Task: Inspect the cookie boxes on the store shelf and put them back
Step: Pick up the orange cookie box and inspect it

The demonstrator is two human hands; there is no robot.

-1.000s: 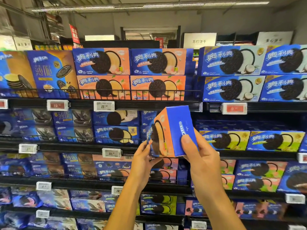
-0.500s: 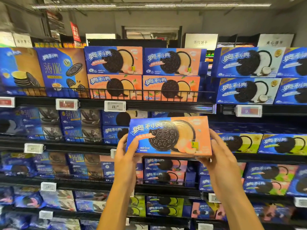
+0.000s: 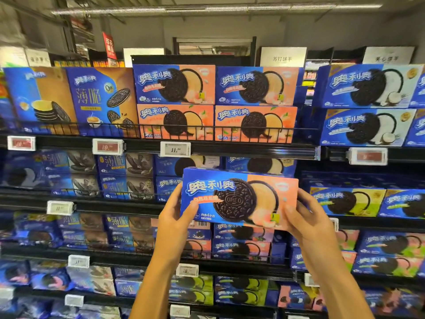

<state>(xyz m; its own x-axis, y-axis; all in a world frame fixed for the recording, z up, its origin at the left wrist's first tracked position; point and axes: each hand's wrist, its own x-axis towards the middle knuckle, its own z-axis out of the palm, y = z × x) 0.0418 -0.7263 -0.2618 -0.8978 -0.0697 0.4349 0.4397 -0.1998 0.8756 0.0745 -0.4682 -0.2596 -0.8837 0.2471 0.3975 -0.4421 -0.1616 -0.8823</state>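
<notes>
Once turned from end-on to face-on, cookie box (image 3: 239, 199) gripped at three and nine o'clock by right hand (image 3: 305, 224) and left hand (image 3: 177, 219), ready for reshelving toward twelve.

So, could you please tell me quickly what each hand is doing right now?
Left hand: grips the left end of the blue-and-peach rectangular cardboard cookie box.
Right hand: grips the same box's right end.

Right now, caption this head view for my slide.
Both hands hold a peach Oreo box before stocked store shelves.
</notes>
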